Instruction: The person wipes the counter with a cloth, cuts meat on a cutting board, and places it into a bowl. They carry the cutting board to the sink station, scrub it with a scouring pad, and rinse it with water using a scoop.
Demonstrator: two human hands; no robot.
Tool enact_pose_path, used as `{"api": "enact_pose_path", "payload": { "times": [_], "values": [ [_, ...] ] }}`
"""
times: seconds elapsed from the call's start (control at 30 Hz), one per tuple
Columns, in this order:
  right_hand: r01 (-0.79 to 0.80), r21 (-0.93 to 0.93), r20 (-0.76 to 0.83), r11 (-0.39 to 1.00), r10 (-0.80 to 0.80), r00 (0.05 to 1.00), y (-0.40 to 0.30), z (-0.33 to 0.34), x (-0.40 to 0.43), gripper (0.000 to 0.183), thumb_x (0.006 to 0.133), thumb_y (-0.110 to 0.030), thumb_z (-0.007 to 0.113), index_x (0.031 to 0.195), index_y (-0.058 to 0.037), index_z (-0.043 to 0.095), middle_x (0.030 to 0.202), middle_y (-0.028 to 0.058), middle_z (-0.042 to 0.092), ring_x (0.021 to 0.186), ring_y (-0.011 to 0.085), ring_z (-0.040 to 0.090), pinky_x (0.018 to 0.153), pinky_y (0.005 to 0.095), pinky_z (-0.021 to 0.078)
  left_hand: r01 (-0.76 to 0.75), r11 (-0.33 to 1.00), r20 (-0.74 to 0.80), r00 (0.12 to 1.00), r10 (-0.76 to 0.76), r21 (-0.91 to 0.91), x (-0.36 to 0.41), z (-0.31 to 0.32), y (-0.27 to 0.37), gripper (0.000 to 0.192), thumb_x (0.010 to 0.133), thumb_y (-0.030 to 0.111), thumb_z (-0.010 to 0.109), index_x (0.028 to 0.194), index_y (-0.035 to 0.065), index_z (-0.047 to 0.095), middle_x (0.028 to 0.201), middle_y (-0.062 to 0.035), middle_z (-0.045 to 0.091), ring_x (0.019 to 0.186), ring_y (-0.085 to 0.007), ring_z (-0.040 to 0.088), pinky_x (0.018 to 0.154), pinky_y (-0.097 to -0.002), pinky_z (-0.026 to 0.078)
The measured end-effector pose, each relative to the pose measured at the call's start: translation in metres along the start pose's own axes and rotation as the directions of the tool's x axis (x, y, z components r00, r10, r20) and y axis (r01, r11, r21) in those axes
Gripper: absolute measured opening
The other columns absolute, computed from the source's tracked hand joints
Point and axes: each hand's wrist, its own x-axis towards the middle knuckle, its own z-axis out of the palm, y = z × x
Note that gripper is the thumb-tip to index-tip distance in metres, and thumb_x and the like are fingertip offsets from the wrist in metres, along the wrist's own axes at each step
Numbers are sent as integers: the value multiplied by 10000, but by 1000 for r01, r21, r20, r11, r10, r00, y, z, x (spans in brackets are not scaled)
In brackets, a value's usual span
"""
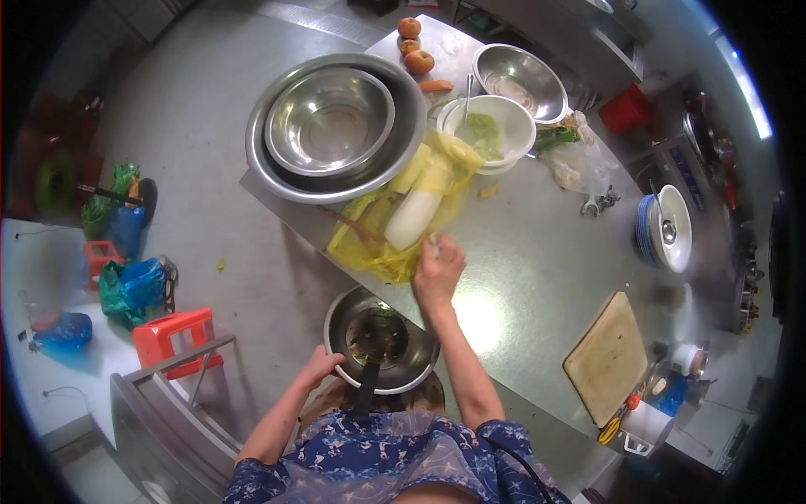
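Note:
My left hand (324,366) grips the left rim of a stainless steel bowl (335,315), its thumb over the edge. Dark liquid with bits of green leaf lies in the bottom, and the table edge hides part of the bowl's right side. On the steel table (529,252), my right hand (441,268) is beside the lower right of a yellow plastic bag (390,261). Its fingers are curled, with a pale bit near the fingertips; whether it holds something is unclear. A thick white vegetable (412,217), like a daikon radish, lies partly in the bag.
Nested steel basins (258,126) stand at the table's left corner. Behind the bag are white bowls (522,135), a steel bowl (554,94) and tomatoes (419,62). A cutting board (607,359) and yellow-handled scissors (609,431) lie right. Red stools (151,340) stand left.

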Motion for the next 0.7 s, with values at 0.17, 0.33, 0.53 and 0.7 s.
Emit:
{"api": "enact_pose_path", "payload": {
  "times": [0.17, 0.33, 0.53, 0.7],
  "values": [
    [-2, 58, 61, 998, -2, 998, -51, 1, -41, 276, 756, -69, 669, 1032, -64, 675, 1235, 151, 540, 1077, 378, 491, 891, 488, 430, -53, 999, -21, 998, 53, -3, 4, -7, -5, 350, 789, 111, 642, 1085, -74, 653, 935, -149, 693, 806, -245, 696, 673, -394, 598],
    [210, 442, 254, 872, -347, 903, -73, -34, -107, 385, 750, -56, 656, 1127, -127, 690, 1249, 142, 565, 1104, 377, 530, 961, 476, 455, -73, 997, 45, 996, 74, -23, 19, -10, -12, 319, 784, 59, 599, 1064, -85, 654, 911, -137, 705, 749, -251, 715, 641, -396, 628],
    [-190, 424, 262, 885, 81, 962, 7, -140, -173, 430, 776, 24, 610, 1177, -114, 684, 1163, 136, 639, 1115, 333, 557, 949, 447, 469, -57, 997, 70, 996, 53, 51, 25, -20, -23, 327, 781, 74, 608, 1058, -96, 648, 927, -157, 704, 769, -263, 711, 676, -401, 612],
    [-518, -137, -69, 844, 514, 855, 136, -233, -239, 475, 864, 44, 504, 1304, -97, 609, 1235, 120, 598, 1210, 338, 488, 1025, 480, 381, -14, 996, 53, 999, 9, 93, 30, -16, -36, 385, 797, 104, 639, 1117, -108, 617, 969, -182, 692, 810, -266, 699, 703, -393, 586]
  ]
}}
